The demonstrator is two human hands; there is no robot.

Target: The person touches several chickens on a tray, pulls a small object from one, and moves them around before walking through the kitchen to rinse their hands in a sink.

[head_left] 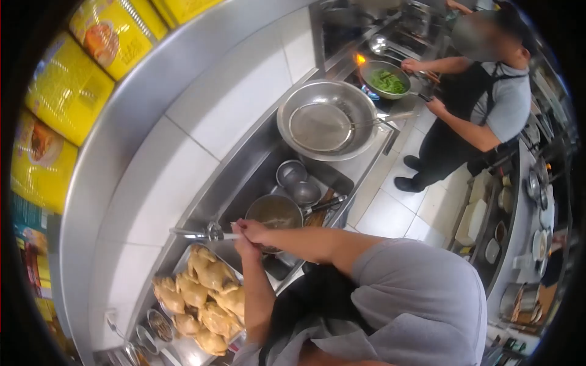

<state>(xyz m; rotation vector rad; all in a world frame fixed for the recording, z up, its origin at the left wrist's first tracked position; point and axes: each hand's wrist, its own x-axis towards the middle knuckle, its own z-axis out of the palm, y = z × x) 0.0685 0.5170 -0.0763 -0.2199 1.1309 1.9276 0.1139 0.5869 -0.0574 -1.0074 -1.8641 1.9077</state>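
Note:
Above the sink [238, 198], my right hand [253, 232] and my left hand [246, 245] meet at the end of the metal faucet [213, 232]. The fingers of both are closed and pressed together; whatever is between them is too small to make out. Right beside them in the sink sits a pan [274, 210] with cloudy liquid, its dark handle pointing right. Two metal bowls or ladles [292, 174] lie behind the pan.
Several whole plucked chickens [210, 271] fill a tray left of my left forearm. A large steel basin [360, 149] with a strainer [320, 127] stands beyond the sink. Another person [448, 110] holds a pan of greens [387, 81] over a lit burner. Yellow packages [67, 91] line a shelf.

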